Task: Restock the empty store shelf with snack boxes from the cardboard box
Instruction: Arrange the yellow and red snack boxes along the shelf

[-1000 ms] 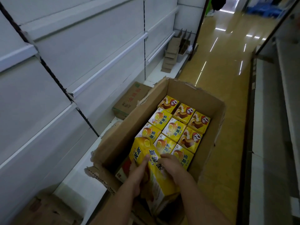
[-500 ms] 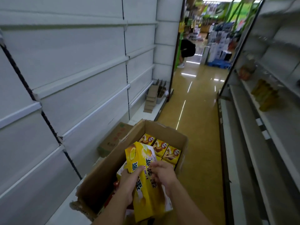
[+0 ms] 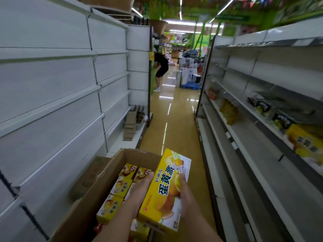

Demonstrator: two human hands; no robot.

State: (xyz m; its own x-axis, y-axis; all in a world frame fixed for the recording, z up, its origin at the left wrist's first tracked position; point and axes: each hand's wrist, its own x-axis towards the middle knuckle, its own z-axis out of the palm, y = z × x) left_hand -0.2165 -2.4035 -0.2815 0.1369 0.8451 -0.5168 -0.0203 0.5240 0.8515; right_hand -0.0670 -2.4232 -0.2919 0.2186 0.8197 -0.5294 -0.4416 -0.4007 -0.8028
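Observation:
I hold a yellow snack box (image 3: pixel 167 187) above the open cardboard box (image 3: pixel 111 170), its printed face turned up. My left hand (image 3: pixel 139 193) supports its left edge from underneath, while my right hand (image 3: pixel 186 198) grips its right edge with the thumb on the face. Several more yellow snack boxes (image 3: pixel 120 187) stand packed upright inside the cardboard box. The shelf on the right (image 3: pixel 244 154) carries a few yellow packs (image 3: pixel 304 142) and is mostly bare.
White bare shelving (image 3: pixel 61 102) lines the left side, with folded cardboard (image 3: pixel 130 124) on its base deck and a closed carton (image 3: pixel 90 175) beside the open box. A person in black (image 3: pixel 160 67) bends at the aisle's far end. Stacked goods (image 3: pixel 188 77) stand beyond.
The snack box has come up out of the cardboard box and swung to the right, face up. My view has lifted from the box to look down the aisle.

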